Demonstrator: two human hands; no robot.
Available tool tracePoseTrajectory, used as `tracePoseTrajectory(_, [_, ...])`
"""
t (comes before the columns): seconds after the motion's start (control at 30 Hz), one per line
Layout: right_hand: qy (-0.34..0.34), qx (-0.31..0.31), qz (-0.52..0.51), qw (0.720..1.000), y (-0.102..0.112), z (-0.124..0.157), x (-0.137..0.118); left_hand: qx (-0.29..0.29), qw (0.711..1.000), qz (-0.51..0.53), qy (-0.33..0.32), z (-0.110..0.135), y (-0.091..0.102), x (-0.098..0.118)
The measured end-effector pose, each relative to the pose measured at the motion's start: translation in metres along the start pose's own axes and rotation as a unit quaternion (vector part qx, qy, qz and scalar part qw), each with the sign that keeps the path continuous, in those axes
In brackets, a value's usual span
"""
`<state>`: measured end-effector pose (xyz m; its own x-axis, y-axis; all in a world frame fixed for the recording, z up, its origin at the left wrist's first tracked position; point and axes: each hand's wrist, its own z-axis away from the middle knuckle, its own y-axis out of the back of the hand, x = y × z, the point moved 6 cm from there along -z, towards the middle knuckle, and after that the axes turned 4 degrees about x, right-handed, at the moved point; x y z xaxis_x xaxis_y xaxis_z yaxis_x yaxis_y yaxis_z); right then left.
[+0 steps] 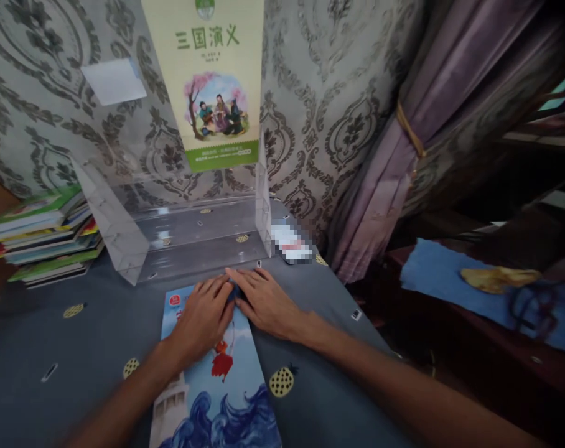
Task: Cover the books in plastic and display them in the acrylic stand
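Note:
A blue picture book point(259, 367) lies flat on the table, its cover showing waves, a pale tower and a small figure in red. My left hand point(205, 311) rests palm down on the upper part of the cover, fingers loosely bent. Across the book's upper right corner lies my right hand point(264, 302), its fingers stretched toward the left hand. The fingertips of both hands nearly meet and hide the top of the cover. Just behind them stands a clear plastic book stand point(133, 249), with a yellow-green book point(221, 50) upright above it.
A stack of books point(53, 230) stands at the left on the dark patterned tablecloth point(91, 354). A blurred-out white item point(292, 242) lies right of the stand. A purple curtain point(376, 205) hangs at the right, near a blue cloth point(432, 274) on a lower surface.

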<state>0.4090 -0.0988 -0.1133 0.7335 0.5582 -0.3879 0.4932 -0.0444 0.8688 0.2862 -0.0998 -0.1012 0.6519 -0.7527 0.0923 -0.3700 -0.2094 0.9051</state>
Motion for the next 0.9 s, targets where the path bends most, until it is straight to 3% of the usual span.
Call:
tracePoseTrajectory(0.7, [-0.017,-0.024,-0.028,0.999,0.006,0.001,0.005,0.032,0.998,-0.022,-0.042,0.001,0.003,0.0])
tracePoseTrajectory(0.9, [-0.004,-0.007,0.001,1.0,0.002,-0.001,0.008,0.018,0.999,-0.036,-0.004,0.001,-0.005,-0.003])
